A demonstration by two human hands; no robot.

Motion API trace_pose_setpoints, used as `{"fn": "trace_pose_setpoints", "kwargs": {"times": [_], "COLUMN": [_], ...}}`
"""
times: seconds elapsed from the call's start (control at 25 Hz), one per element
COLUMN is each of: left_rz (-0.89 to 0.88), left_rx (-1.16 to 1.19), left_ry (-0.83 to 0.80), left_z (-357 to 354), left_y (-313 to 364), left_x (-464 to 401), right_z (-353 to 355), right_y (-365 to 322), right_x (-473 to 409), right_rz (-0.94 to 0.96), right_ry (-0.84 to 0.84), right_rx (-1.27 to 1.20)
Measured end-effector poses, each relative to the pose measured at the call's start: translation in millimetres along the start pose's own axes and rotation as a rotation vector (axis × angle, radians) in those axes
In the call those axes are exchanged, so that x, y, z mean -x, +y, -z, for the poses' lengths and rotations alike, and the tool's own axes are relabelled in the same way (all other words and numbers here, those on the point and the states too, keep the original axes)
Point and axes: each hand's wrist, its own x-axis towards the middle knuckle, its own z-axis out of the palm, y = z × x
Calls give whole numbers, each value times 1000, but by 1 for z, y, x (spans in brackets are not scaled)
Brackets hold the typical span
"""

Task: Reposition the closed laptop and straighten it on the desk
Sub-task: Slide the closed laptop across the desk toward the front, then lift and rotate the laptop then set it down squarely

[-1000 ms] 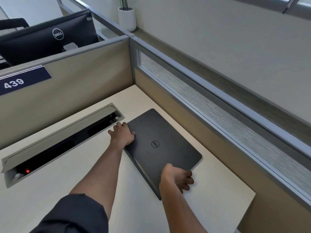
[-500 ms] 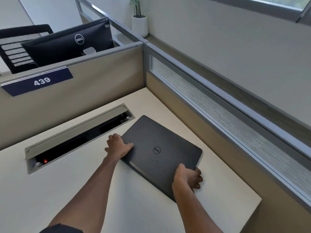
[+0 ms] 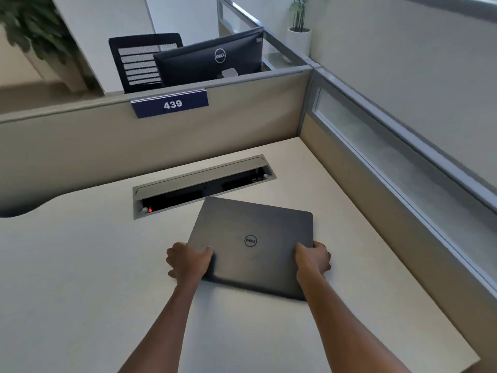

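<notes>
Forearms come up from the bottom edge of the view, one to each side of the closed laptop (image 3: 251,243). Left hand (image 3: 188,261) clasps the left edge with its fingers (image 3: 205,251) curled over the lid; right hand (image 3: 313,259) clasps the right edge the same way, its fingers (image 3: 320,244) wrapped over the rim near the corner. Both are closed on the machine, neither spread wide.

As a judgement, the laptop is stiff and flat, moderately heavy for its thinness, with a smooth matte lid that could slip under a light pinch; taking it by the two opposite side edges, as here, gives good control of its angle. The hinge side and the lid should not be pried, and a drop onto a corner could do damage.

It is a dark grey slab with rounded corners and a round logo near the middle of the lid. Its near edge looks blurred, and whether it is lifted or resting I cannot tell. It sits on the pale counter (image 3: 80,278), toward the right half, still skewed, its far left corner pointing at the cable tray (image 3: 204,184), just beside it.

Beyond the tray stands the beige partition (image 3: 80,141) with a blue number plate (image 3: 169,103), and behind that a dark monitor (image 3: 209,60)
</notes>
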Motion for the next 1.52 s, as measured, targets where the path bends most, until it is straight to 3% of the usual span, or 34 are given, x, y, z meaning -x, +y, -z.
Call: {"fn": "trace_pose_setpoints", "kwargs": {"times": [0.28,0.44,0.96,1.2,1.52], "left_rz": [231,278,252,219,105], "left_rx": [158,205,112,-1,-102], "left_ry": [178,248,322,283,180], "left_z": [51,64,54,58,73], "left_y": [-79,-107,-112,-114,-118], "left_x": [14,15,9,10,21], "right_z": [-59,-85,-110,-109,-70], "right_y": [-12,-7,-3,-1,20], "right_x": [43,56,41,38,37], "right_rz": [188,237,361,399,705], "right_ry": [-236,-338,-326,-348,-493], "right_rx": [203,223,404,421,591]}}
